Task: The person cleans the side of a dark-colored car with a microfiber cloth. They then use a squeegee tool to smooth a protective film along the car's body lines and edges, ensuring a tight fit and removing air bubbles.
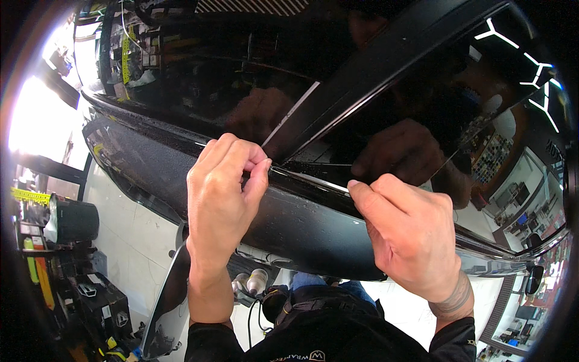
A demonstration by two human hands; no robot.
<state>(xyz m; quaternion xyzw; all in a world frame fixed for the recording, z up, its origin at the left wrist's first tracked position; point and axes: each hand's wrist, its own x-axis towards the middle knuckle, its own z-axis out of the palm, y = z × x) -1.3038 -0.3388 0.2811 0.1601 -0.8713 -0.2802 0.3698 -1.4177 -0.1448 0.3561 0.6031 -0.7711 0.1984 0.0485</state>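
A narrow light-grey strip [313, 181] runs along the lower edge of a car's side windows, between my two hands. My left hand [218, 190] is closed in a pinch at its left end, by the foot of the black pillar [356, 75]. At the other end, the thumb and fingers of my right hand [411, 235] press together on the strip. A second thin pale line [291, 114] slants upward from my left fingertips; whether it is the same strip or a reflection, I cannot tell. Below lies the dark door panel [301, 223], with droplet-like specks on it.
Dark window glass [434, 114] mirrors my hands and the ceiling lights. At the left, a black bin [75, 220] and a cluttered black cart [99, 308] stand on the pale tiled floor [136, 253]. Bottles [257, 280] hang near my waist.
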